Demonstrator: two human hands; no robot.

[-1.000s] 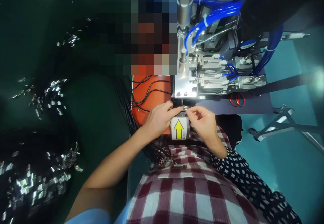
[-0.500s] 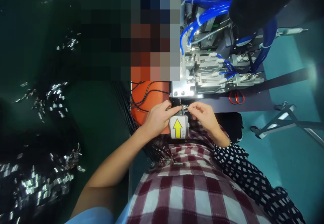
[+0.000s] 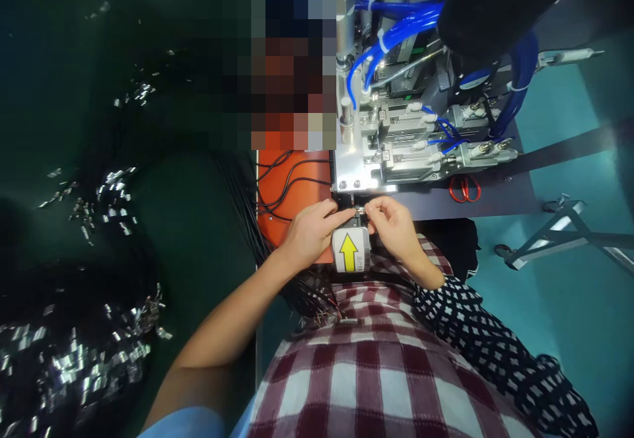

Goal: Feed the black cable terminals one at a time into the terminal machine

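A small shiny metal connector [image 3: 360, 211] lies at a black fixture at the machine's front edge. My left hand [image 3: 310, 232] reaches in from the left, its index fingertip touching the connector's left end. The other left fingers are curled, and what they hold is hidden. My right hand [image 3: 395, 228] pinches at the connector's right end between thumb and fingertips. Just below the fingers sits a white-topped block with a yellow arrow label [image 3: 349, 252]. Thin black cables [image 3: 292, 185] run across an orange surface [image 3: 267, 230] beside my left hand.
A machine with metal cylinders [image 3: 411, 160] and blue air hoses [image 3: 411, 25] stands just beyond my hands. Red-handled scissors [image 3: 464, 189] lie on the grey table at right. Bundled cables with shiny ends [image 3: 74, 365] lie at left. A wheeled metal stand [image 3: 545, 233] is on the floor.
The head view has shifted slightly. My right fingertips have moved a little left along the connector, while my left hand stays in nearly the same place.
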